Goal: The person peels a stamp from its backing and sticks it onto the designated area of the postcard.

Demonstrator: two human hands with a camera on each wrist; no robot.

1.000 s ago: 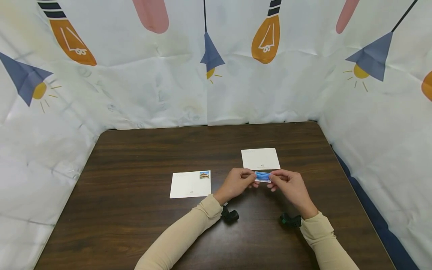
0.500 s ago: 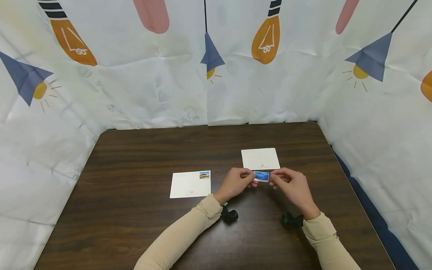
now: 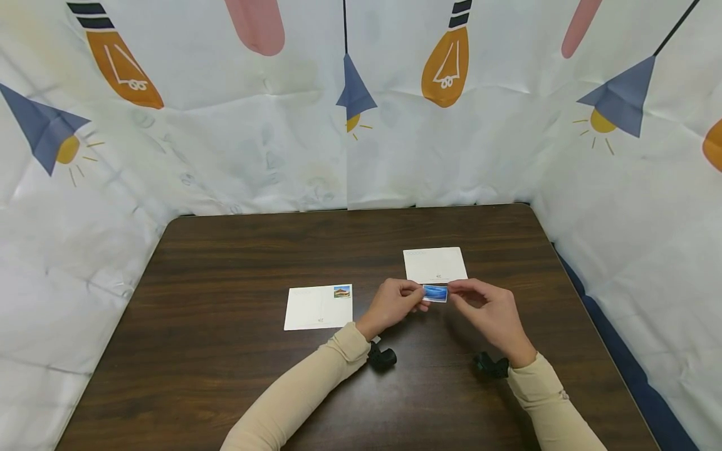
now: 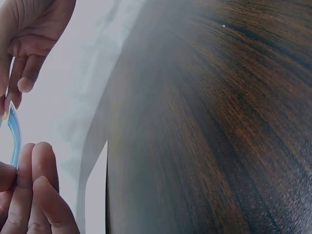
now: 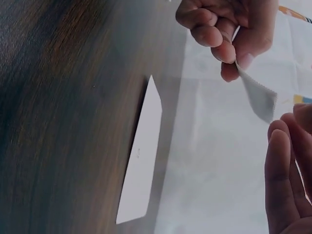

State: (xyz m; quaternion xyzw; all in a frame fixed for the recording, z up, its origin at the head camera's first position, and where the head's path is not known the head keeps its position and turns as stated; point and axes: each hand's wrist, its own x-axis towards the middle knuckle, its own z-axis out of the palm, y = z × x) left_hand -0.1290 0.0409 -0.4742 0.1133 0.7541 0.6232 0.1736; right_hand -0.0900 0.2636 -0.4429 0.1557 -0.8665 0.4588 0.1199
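My left hand (image 3: 392, 305) pinches a blue postage stamp (image 3: 435, 294) by its left edge, just above the table. In the right wrist view the stamp (image 5: 261, 97) shows its pale back and perforated edge, and it bows slightly. At the stamp's right edge is my right hand (image 3: 489, 313), thumb and forefinger slightly parted; a fingertip seems to touch the stamp's corner. A white postcard-like card (image 3: 435, 264) lies just beyond the hands. To the left lies another white card (image 3: 318, 308) with a stamp (image 3: 341, 291) in its upper right corner.
The dark wooden table (image 3: 225, 269) extends around both cards. A white cloth (image 3: 271, 144) printed with lamps and bulbs hangs behind and beside it. Black wrist-worn devices, one (image 3: 382, 358) on the left and one (image 3: 491, 365) on the right, sit below the hands.
The right thumb and forefinger have parted from their pinch on the stamp's right end and moved slightly right. The left hand has shifted a little left with the stamp.
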